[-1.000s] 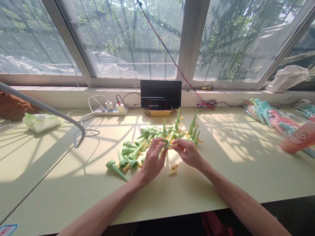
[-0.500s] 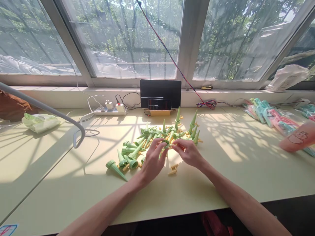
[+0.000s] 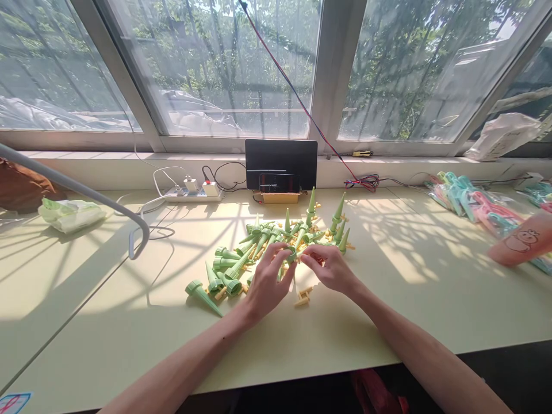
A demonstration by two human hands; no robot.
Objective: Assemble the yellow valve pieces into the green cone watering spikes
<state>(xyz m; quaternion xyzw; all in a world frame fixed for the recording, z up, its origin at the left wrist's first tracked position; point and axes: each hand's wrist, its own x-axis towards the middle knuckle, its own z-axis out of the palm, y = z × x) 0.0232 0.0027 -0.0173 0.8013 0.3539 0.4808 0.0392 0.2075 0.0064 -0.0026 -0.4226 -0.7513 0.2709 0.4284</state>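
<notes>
we see one green cone (image 3: 291, 253) above the bench (image 3: 353, 339), its ring end pinched between thumb and fingers of our left hand (image 3: 268, 282); our right hand (image 3: 334, 270) has its fingertips drawn together at the cone's side, seemingly on a small yellow peg, mostly hidden; by our judgement this cone is partway through being fitted; several standing cones (image 3: 339, 214) at the far right of the pile have pegs jutting from their sides and look done; many lying cones (image 3: 199, 293) to the left look left over, with a few loose pegs (image 3: 303, 299) near us; against the earlier frames little differs; our hands keep almost the same place, the ring seems slightly turned, and the pile lies as it did
</notes>
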